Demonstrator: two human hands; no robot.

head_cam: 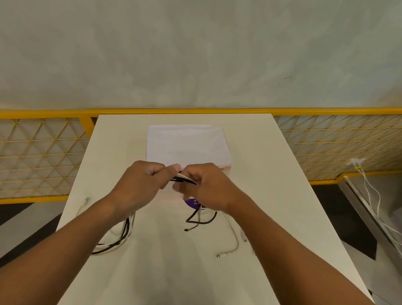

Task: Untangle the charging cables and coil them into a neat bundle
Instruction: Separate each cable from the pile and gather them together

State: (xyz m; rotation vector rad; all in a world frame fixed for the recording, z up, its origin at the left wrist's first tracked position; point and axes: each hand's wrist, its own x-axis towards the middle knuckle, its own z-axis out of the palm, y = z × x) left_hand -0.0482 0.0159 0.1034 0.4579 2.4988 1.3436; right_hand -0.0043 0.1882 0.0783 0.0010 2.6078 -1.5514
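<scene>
Both hands meet above the pale surface [153, 274], each gripping the same short run of black and white charging cables [184, 178]: the left hand [139, 182] is curled round the strands and the right hand [211, 192] pinches them just beside it. Loops [117, 239] hang below the left wrist and loose ends [231, 246] trail on the right. Keep the strands parallel and feed slack evenly so the turns match. A purple item [192, 202] lies half hidden under the right hand, with a white paper stack [185, 145] beyond; trailing plugs may snag
</scene>
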